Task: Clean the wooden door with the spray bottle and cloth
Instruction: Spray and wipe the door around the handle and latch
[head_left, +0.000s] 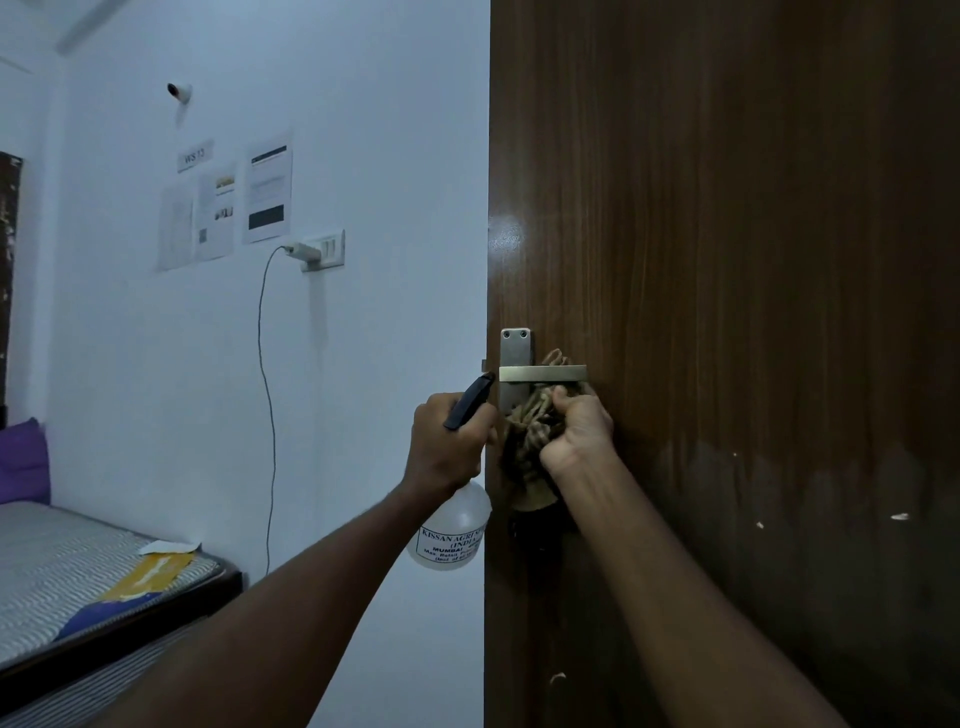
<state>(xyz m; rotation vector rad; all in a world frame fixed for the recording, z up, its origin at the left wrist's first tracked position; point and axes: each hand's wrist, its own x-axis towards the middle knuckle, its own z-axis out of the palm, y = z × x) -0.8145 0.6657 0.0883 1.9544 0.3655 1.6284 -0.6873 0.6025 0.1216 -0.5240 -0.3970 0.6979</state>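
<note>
Beside door handle (540, 372): left grip (447, 441) holds "KISSAN AGRI" spray bottle (453, 530); right grip (579, 431) clutches cloth (527, 441).

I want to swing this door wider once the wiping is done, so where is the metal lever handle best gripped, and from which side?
Probably grip the flat metal lever handle on its horizontal bar, near the free right end, coming from above. The right hand presses the striped brown cloth just below it, and the left hand holds the clear plastic spray bottle on the left, by the wooden door's edge.

left hand (448, 441) gripping spray bottle (453, 525), right hand (576, 431) pressing bunched cloth (530, 431) under door handle (543, 372)
</note>
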